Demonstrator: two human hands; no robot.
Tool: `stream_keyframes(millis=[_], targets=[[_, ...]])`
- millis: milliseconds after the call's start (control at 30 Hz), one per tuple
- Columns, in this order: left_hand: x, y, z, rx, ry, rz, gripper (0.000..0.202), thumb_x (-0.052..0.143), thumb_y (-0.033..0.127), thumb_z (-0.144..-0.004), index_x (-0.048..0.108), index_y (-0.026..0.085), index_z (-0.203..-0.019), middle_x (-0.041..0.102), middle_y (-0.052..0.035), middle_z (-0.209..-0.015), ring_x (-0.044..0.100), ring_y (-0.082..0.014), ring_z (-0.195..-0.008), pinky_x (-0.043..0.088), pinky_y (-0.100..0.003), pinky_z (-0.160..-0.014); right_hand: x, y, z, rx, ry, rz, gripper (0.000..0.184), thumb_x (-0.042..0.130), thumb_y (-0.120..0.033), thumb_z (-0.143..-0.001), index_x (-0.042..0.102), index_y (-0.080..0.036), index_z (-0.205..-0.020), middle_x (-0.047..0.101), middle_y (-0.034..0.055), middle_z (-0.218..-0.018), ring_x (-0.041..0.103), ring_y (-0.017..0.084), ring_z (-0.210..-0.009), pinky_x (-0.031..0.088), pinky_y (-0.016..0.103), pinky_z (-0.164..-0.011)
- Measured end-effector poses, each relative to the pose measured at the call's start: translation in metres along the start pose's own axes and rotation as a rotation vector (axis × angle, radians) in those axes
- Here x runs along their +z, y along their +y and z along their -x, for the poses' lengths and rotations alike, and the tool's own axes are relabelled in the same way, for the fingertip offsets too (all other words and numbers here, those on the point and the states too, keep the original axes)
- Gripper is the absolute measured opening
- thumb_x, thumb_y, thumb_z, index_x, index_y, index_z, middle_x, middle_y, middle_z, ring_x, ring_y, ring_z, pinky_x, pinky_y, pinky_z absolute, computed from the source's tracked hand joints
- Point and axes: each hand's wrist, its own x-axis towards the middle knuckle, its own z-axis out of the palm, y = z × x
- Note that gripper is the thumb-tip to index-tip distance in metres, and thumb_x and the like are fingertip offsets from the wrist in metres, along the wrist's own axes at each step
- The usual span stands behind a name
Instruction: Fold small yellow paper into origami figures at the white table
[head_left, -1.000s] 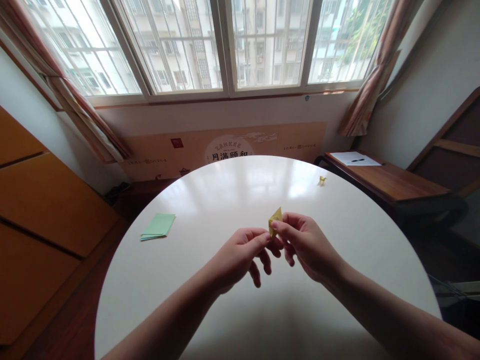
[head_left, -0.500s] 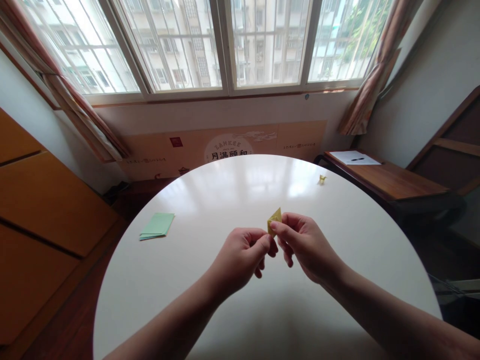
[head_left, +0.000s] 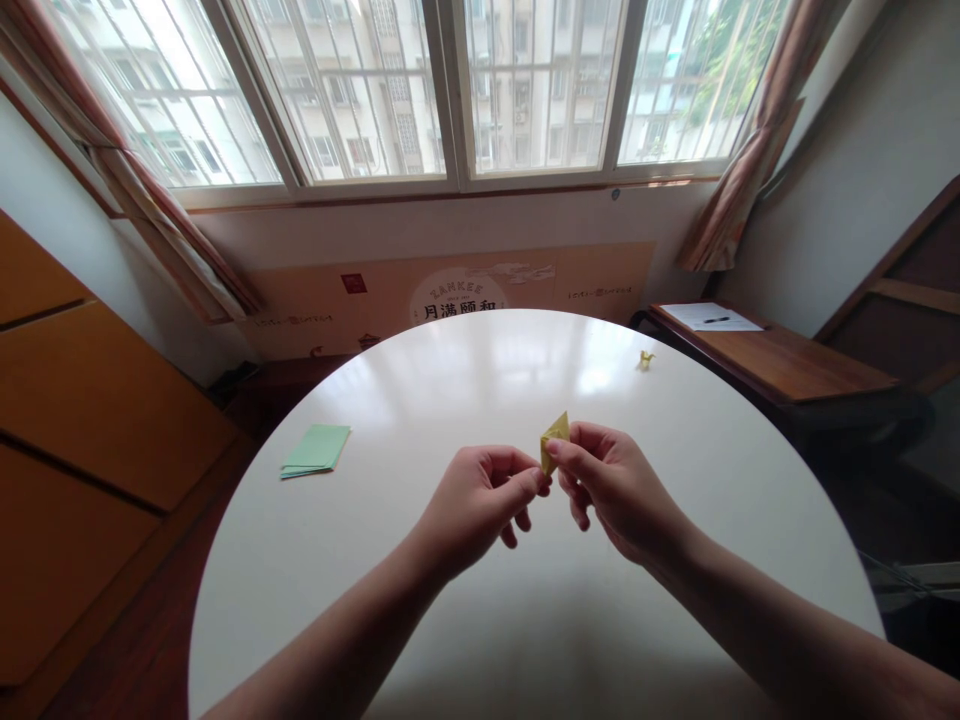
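Observation:
Over the middle of the white round table, a small folded piece of yellow paper is held up between both hands. It is diamond-shaped, with a pointed tip upward. My right hand pinches its right side, the thumb lying across its front. At the lower point of the paper, my left hand pinches with thumb and forefinger. Its other fingers curl loosely below. The fingertips cover the paper's lower end and right edge, so the folds there are hidden.
A stack of light green paper sheets lies on the table's left side. A small yellow folded paper figure stands near the far right edge. Beyond it, a wooden side table holds a white sheet and a black pen.
Both hands and the yellow paper have shifted very slightly; the paper sits a little farther right and higher. The grip of each hand looks the same.

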Motion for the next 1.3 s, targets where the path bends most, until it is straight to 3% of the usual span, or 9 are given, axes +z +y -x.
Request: stream_keyframes(millis=[167, 367, 500, 700, 900, 1300], targets=[[0.0016, -0.0018, 0.0013, 0.007, 0.029, -0.08, 0.018, 0.061, 0.027, -0.082, 0.066, 0.013, -0.071, 0.057, 0.0006, -0.057, 0.053, -0.0096, -0.046, 0.043, -0.017, -0.038, -0.0003, 0.0022, 0.0012, -0.042, 0.009, 0.063, 0.032, 0.068, -0.041, -0.085, 0.057, -0.017, -0.068, 0.051, -0.0053, -0.052, 0.042, 0.007, -0.038, 0.035, 0.017, -0.03], [0.0079, -0.0068, 0.0022, 0.107, 0.117, -0.164, 0.019, 0.059, 0.025, -0.084, 0.062, 0.014, -0.069, 0.052, 0.0038, -0.054, 0.048, -0.0076, -0.045, 0.042, -0.017, -0.043, -0.0004, 0.0065, 0.0021, -0.071, 0.046, 0.077, 0.032, 0.068, -0.041, -0.087, 0.056, -0.018, -0.067, 0.049, -0.0062, -0.051, 0.041, 0.007, -0.038, 0.036, 0.018, -0.031], [0.0087, -0.0082, 0.0036, 0.091, 0.107, -0.185, 0.022, 0.058, 0.032, -0.087, 0.067, 0.014, -0.078, 0.056, 0.0013, -0.054, 0.052, -0.0103, -0.046, 0.044, -0.02, -0.043, -0.0011, 0.0063, 0.0011, -0.075, 0.071, 0.045, 0.032, 0.069, -0.04, -0.086, 0.055, -0.018, -0.067, 0.048, -0.0063, -0.051, 0.042, 0.007, -0.038, 0.037, 0.018, -0.031], [0.0062, -0.0092, 0.0036, 0.058, 0.093, -0.136, 0.018, 0.051, 0.02, -0.082, 0.068, 0.014, -0.081, 0.063, -0.0028, -0.067, 0.057, -0.0122, -0.051, 0.046, -0.019, -0.04, -0.0027, 0.0059, -0.0002, -0.072, 0.076, 0.025, 0.034, 0.069, -0.039, -0.086, 0.053, -0.018, -0.065, 0.049, -0.0061, -0.052, 0.042, 0.007, -0.039, 0.036, 0.017, -0.031], [0.0053, -0.0081, 0.0022, 0.088, 0.164, -0.101, 0.016, 0.061, 0.03, -0.083, 0.063, 0.014, -0.081, 0.054, 0.003, -0.053, 0.052, -0.0109, -0.047, 0.046, -0.019, -0.04, -0.0031, 0.0071, -0.0005, -0.083, 0.077, 0.021, 0.034, 0.07, -0.04, -0.086, 0.052, -0.018, -0.065, 0.047, -0.0065, -0.051, 0.041, 0.007, -0.039, 0.035, 0.017, -0.031], [0.0045, -0.0073, 0.0041, 0.125, 0.144, -0.045, 0.021, 0.066, 0.034, -0.084, 0.067, 0.012, -0.085, 0.057, 0.0017, -0.054, 0.054, -0.0104, -0.047, 0.047, -0.018, -0.038, -0.0026, 0.0037, -0.0004, -0.072, 0.072, -0.089, 0.033, 0.07, -0.041, -0.087, 0.057, -0.017, -0.069, 0.048, -0.0058, -0.053, 0.041, 0.006, -0.041, 0.038, 0.016, -0.033]])
